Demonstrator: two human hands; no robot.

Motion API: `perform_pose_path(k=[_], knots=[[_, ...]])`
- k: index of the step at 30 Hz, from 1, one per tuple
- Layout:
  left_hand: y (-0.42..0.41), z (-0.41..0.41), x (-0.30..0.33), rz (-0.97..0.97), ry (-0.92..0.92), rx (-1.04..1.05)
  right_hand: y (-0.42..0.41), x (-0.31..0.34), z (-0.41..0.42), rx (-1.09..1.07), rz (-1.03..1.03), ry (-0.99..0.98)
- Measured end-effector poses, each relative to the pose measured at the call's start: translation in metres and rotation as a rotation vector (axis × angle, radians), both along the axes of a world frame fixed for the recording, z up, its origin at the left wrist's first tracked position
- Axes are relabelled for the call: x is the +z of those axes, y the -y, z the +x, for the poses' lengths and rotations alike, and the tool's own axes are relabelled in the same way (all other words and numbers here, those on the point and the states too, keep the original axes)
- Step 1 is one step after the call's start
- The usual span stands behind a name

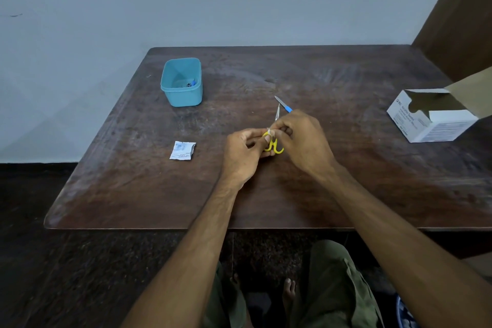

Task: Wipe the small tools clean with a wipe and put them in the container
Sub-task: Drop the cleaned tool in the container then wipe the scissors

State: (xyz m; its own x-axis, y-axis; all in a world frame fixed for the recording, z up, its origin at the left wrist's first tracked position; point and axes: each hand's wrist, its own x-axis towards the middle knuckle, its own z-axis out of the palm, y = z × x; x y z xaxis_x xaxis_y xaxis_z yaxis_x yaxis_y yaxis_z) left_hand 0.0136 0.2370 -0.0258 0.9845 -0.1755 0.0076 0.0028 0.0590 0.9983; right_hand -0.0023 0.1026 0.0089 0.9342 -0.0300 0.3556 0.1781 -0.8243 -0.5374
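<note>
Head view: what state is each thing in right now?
Yellow scissors: blades closed, held above the table by both hands.
Left hand: grips the handles.
Right hand: pinches a white wipe on the scissors.
Blue container: lidless, small items inside.
Blue-handled tool: lying on the table.
Sachet: torn, flat.
Swab box: flap open.

Items in blue container point(182, 82) too small to identify; box point(431, 114) print unreadable.
</note>
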Motion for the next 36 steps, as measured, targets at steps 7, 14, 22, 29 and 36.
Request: perform_pose_path(k=[7, 14, 22, 29, 36], knots=[[0.001, -0.001, 0.0, 0.032, 0.011, -0.026, 0.001, 0.011, 0.005, -0.04, -0.091, -0.032], [0.002, 0.0, -0.001, 0.033, 0.008, -0.022, 0.003, 0.014, 0.002, -0.026, -0.133, -0.055], [0.002, -0.001, -0.001, 0.035, 0.008, 0.01, -0.003, 0.003, -0.005, -0.025, -0.19, -0.03], [0.004, -0.001, -0.003, 0.073, 0.043, 0.053, 0.004, 0.019, 0.012, -0.116, -0.207, -0.03], [0.004, -0.001, -0.005, 0.122, 0.081, 0.083, -0.005, 0.015, 0.016, -0.075, -0.294, -0.13]])
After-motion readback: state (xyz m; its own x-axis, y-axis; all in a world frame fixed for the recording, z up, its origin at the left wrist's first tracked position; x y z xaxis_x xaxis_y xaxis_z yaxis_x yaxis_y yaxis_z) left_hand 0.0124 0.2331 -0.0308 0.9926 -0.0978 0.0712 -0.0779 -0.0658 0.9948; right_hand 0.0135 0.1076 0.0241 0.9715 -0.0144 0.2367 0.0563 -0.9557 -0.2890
